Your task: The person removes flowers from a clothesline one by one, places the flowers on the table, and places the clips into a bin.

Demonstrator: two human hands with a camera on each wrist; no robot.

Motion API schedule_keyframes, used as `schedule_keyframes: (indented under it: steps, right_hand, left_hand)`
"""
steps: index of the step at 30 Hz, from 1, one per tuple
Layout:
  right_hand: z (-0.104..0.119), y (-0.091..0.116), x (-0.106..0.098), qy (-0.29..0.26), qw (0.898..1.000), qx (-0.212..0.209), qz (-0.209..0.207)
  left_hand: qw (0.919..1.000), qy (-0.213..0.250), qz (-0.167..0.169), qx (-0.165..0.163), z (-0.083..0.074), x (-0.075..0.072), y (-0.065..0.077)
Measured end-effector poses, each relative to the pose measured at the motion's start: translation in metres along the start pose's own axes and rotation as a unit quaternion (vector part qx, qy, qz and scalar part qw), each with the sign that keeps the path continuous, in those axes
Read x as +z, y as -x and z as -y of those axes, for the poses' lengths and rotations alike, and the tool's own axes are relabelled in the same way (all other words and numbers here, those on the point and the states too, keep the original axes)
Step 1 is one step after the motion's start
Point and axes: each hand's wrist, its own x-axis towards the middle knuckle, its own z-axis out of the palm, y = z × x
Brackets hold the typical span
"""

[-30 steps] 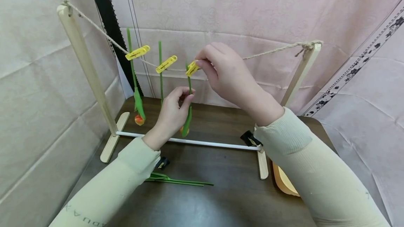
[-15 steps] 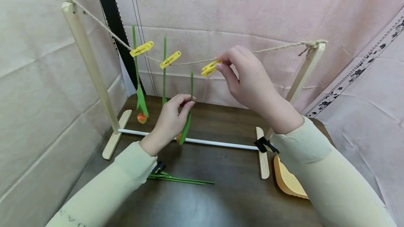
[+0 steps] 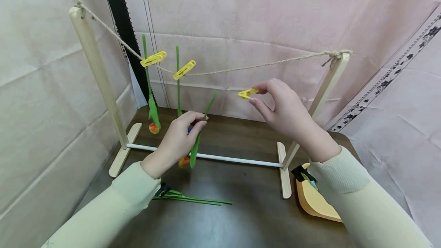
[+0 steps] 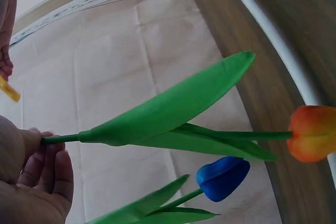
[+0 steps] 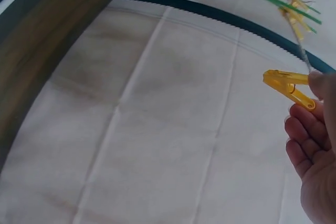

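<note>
My left hand [image 3: 177,139] pinches the green stem [image 3: 209,105] of an orange tulip, whose bloom [image 4: 313,134] points down and away from the fingers. Between thumb and fingertips of my right hand [image 3: 287,112] is a yellow clothespin [image 3: 247,94], in front of and below the rope [image 3: 268,64]; the right wrist view shows the clothespin [image 5: 286,85] from the side. Two more yellow clothespins, one at left [image 3: 152,59] and one nearer the middle [image 3: 184,70], hold upside-down tulips on the rope. The left one has an orange bloom [image 3: 154,127], the other a blue bloom [image 4: 223,178].
Wooden posts, left [image 3: 98,75] and right [image 3: 329,83], carry the rope, with a white rod [image 3: 234,159] joining their feet. Several green stems [image 3: 203,201] lie on the dark table [image 3: 241,221] near the front. A yellow tray [image 3: 315,202] stands at right, partly behind the right sleeve.
The right hand has drawn the clothespin off the rope, moving right and down. The left hand has lowered the orange tulip, now free of the rope and tilted.
</note>
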Motion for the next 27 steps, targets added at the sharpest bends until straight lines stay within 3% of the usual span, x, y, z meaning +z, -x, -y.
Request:
schedule_keyframes:
  steps: [5,10,17,27]
  right_hand:
    - [-0.013,0.018,0.006,-0.004,0.999,0.039,0.025]
    - [-0.029,0.050,0.015,-0.003,0.995,0.073,0.061]
    - [-0.047,0.096,0.020,-0.014,0.986,0.119,0.116]
    - [-0.069,0.153,0.006,-0.019,0.961,0.208,0.182]
  left_hand:
    - [0.9979,-0.032,0.056,0.007,0.001,-0.003,0.007]
    - [0.9896,-0.077,0.115,0.041,-0.001,-0.002,0.015]
    - [0.9699,-0.120,0.175,0.119,-0.004,0.004,0.025]
    - [0.9383,-0.184,0.259,0.135,0.004,0.027,0.040]
